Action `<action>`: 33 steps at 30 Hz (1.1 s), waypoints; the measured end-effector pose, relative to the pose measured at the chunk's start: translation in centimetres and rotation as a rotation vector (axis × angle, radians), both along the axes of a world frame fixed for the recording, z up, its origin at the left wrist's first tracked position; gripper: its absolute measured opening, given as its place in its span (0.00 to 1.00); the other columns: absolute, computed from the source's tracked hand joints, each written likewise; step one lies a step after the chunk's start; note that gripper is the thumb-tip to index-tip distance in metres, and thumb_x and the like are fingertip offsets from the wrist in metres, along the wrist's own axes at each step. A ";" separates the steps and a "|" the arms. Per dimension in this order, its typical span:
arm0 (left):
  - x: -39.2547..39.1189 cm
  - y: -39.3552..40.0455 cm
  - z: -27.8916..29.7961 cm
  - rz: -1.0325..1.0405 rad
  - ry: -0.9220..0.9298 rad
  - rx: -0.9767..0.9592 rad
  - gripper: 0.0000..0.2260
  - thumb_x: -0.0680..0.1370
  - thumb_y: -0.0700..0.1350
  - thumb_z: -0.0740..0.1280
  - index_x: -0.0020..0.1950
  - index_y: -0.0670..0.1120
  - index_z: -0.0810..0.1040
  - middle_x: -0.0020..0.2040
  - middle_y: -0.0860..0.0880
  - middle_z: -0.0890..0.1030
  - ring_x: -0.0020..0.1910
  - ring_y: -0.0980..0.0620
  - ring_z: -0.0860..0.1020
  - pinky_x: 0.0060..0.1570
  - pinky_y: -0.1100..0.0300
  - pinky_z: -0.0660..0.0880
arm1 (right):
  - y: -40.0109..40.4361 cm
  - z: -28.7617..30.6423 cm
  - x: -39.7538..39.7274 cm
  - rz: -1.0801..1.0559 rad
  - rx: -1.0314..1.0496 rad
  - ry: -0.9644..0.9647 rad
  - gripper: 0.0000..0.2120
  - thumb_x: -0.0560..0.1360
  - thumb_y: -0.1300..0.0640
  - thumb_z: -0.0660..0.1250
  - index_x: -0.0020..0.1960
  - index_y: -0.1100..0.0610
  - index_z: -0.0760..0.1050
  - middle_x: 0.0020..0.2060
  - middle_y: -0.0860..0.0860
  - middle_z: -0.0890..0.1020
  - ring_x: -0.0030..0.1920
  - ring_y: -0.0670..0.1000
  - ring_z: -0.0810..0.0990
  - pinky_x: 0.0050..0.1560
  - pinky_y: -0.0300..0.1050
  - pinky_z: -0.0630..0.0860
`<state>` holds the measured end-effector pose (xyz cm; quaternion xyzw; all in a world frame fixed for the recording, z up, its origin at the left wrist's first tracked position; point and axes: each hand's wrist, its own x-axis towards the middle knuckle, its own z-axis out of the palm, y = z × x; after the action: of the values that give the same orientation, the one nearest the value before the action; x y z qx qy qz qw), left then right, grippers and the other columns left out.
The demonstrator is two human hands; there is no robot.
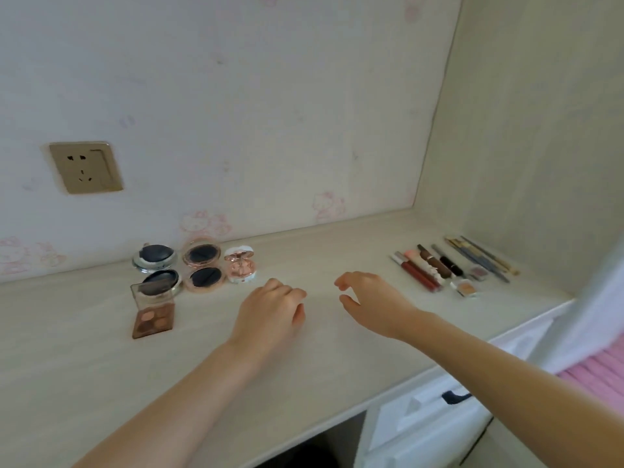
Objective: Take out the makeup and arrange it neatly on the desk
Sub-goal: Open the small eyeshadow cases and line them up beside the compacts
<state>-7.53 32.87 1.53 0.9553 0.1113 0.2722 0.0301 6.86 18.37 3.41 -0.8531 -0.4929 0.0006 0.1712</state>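
Note:
Makeup lies in two groups on the pale desk (101, 383). At the back left sit an open silver compact (155, 268), an open rose-gold compact (202, 266), a small white and pink case (240, 265) and an open brown eyeshadow palette (153, 310). At the back right lie several lip tubes (423, 268), slim pencils and brushes (483, 258) and two small square pans (467, 287). My left hand (270, 310) hovers at mid-desk with fingers loosely curled, holding nothing. My right hand (368, 298) hovers beside it, fingers loosely bent, holding nothing.
A gold wall socket (86, 167) is on the back wall at left. A side wall (523, 130) closes the desk's right end. Below the front edge at right is a white drawer with a dark handle (454, 396); pink fabric (601, 373) lies beyond.

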 end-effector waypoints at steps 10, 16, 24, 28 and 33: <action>10.2 -5.0 -1.4 -0.174 0.078 -0.007 0.13 0.78 0.46 0.60 0.59 0.49 0.79 0.52 0.51 0.82 0.58 0.48 0.75 0.50 0.54 0.74 | -8.7 -0.9 6.3 -0.142 -0.021 -0.038 0.15 0.79 0.53 0.60 0.65 0.54 0.72 0.62 0.50 0.77 0.65 0.52 0.72 0.58 0.45 0.73; 15.3 -7.2 -1.1 -0.187 0.134 -0.009 0.12 0.77 0.47 0.59 0.56 0.50 0.79 0.51 0.52 0.82 0.56 0.49 0.75 0.47 0.54 0.75 | -11.6 -0.6 9.5 -0.204 -0.009 -0.056 0.12 0.78 0.55 0.60 0.60 0.54 0.74 0.68 0.48 0.72 0.62 0.53 0.74 0.55 0.51 0.74; 19.6 -9.4 -0.9 -0.251 0.166 0.008 0.12 0.77 0.47 0.59 0.55 0.50 0.79 0.53 0.52 0.81 0.57 0.49 0.73 0.47 0.56 0.72 | -14.0 -0.7 13.2 -0.273 -0.066 -0.069 0.12 0.78 0.56 0.59 0.60 0.57 0.74 0.53 0.53 0.78 0.52 0.54 0.77 0.53 0.49 0.77; 21.0 -10.6 -0.8 -0.381 0.132 -0.011 0.12 0.77 0.47 0.61 0.56 0.51 0.80 0.55 0.53 0.81 0.60 0.51 0.71 0.50 0.55 0.74 | -15.1 -1.2 14.6 -0.305 -0.086 -0.079 0.12 0.79 0.55 0.58 0.59 0.56 0.74 0.51 0.51 0.78 0.53 0.52 0.77 0.54 0.48 0.77; 22.6 -12.7 -1.2 -0.502 0.124 -0.049 0.11 0.77 0.45 0.62 0.54 0.45 0.81 0.51 0.50 0.81 0.59 0.51 0.70 0.52 0.55 0.72 | -16.1 -1.5 15.8 -0.299 -0.081 -0.023 0.14 0.79 0.52 0.60 0.61 0.57 0.73 0.55 0.51 0.77 0.56 0.52 0.77 0.56 0.47 0.76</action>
<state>15.09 20.17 0.36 0.9669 -0.1209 0.1942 0.1128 22.71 2.30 1.90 -0.9231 -0.3619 -0.0149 0.1292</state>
